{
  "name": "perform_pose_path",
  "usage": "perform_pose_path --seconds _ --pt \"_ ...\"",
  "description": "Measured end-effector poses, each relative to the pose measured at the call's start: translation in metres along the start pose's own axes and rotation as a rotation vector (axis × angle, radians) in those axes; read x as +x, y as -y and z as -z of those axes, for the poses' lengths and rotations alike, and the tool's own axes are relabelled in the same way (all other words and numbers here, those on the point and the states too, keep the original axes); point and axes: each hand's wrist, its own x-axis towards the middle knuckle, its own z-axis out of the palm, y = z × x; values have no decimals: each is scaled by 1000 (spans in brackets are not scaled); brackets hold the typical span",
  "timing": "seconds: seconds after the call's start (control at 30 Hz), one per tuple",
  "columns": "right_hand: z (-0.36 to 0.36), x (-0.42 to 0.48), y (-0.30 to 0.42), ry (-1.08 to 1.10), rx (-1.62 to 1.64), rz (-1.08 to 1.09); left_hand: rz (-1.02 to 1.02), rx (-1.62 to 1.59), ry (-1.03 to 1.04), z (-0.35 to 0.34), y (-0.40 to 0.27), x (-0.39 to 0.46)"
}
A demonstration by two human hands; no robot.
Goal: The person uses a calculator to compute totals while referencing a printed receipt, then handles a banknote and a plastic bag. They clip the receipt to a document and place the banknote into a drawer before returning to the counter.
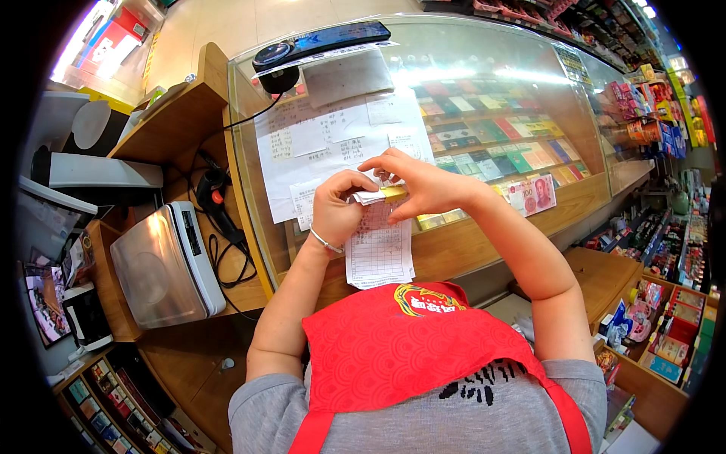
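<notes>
My left hand (339,209), with a bracelet at the wrist, grips a small bundle of folded paper slips (368,197). A yellow binder clip (395,193) with wire handles sits on the bundle's right end. Around that clip my right hand (428,183) is spread, thumb and fingers apart; whether a fingertip touches the wire handles is unclear. Below both hands, a ruled paper form (379,260) with handwriting extends toward the red apron (397,352). Larger written sheets (346,127) lie on the glass display counter (482,74) beyond.
A phone (340,38) rests on a round black stand (279,79) at the counter's far left. A red banknote (532,194) lies to the right. Left are a barcode scanner (216,198) with its cable and a grey-white box-shaped device (161,264). Packaged goods (644,110) hang at right.
</notes>
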Motion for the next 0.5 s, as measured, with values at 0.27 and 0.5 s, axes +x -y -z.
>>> perform_pose_path --seconds 0.27,0.5 --pt "-3 -7 4 -247 -165 120 211 34 -62 2 6 1" --pt "-2 7 -18 -407 -74 117 378 1 -99 3 4 9"
